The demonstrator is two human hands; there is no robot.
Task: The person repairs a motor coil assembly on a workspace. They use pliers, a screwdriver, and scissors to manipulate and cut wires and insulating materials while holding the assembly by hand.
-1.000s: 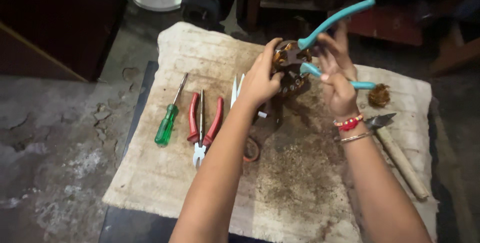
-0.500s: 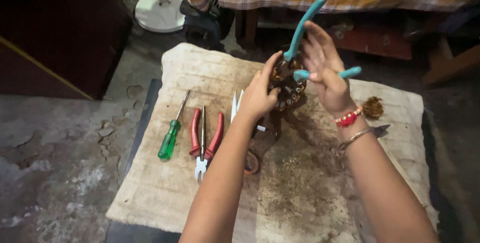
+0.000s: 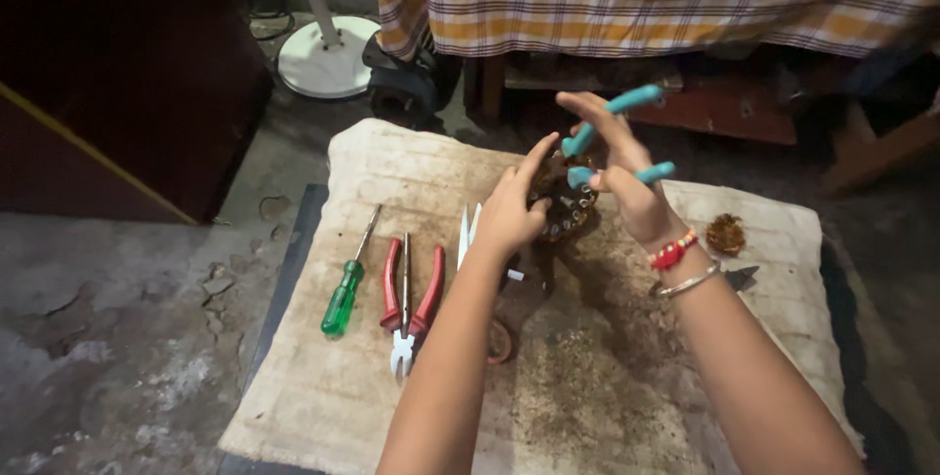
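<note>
the pliers [image 3: 615, 137] have smooth teal plastic grips; the round part [image 3: 566, 209] looks rusty, rough metal. the screwdriver [image 3: 343, 297] has glossy green plastic; the cloth [image 3: 323, 387] is coarse, stained.

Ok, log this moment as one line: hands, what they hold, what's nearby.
left hand: gripping rusty part | right hand: teal-handled pliers on part | cloth: green screwdriver, red pliers

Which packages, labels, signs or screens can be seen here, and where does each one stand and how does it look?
None: no package, label, sign or screen shows in this view.
Only tools lie on the pale cloth: a green screwdriver and red pliers at the left.
The right hand holds teal-handled pliers; the left hand holds a rusty round part.
</note>
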